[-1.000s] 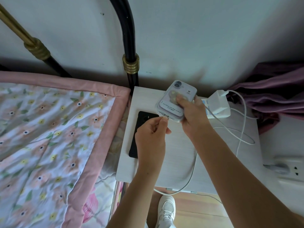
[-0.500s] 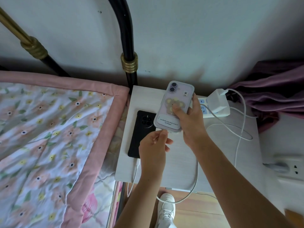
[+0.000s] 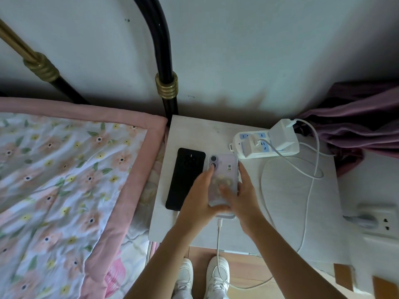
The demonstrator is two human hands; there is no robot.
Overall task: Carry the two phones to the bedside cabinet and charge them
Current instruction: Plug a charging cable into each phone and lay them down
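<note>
Left hand (image 3: 199, 196) lies palm-down on the lilac phone (image 3: 224, 169), fingers extended, index tip at the camera lenses. Right hand (image 3: 243, 199) cups the same phone's right edge, thumb across its back. Both forearms reach forward from below; neither hand is closed into a grip, both pressing flat. The lilac phone lies face-down on the bedside cabinet (image 3: 194, 130), a white cable (image 3: 219, 234) entering its lower end. The black phone (image 3: 185, 178) lies just beside it on the left, face-down. Behind, 1 power strip (image 3: 241, 140) carries 2 white chargers (image 3: 282, 137).
</note>
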